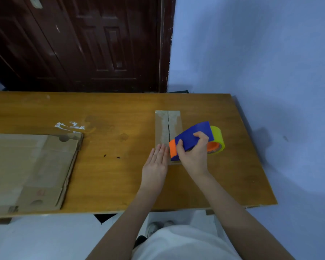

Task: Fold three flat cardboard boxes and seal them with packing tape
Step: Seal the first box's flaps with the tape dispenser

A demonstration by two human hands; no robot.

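Observation:
A small folded cardboard box [168, 124] stands on the wooden table [111, 166], right of centre, its two top flaps meeting in a lengthwise seam with old tape marks. My right hand [192, 153] grips a blue and orange tape dispenser [191, 137] with a yellow-green tape roll [217, 136], held over the box's near end. My left hand [155, 164] lies flat with straight fingers against the box's near left corner. A stack of flat cardboard [30, 169] lies at the table's left.
White residue [69, 126] marks the table left of centre, and two small dark specks [111, 156] lie nearer the front. A dark wooden door [79, 42] stands behind the table and a blue wall [261, 53] to the right. The table's right edge runs diagonally.

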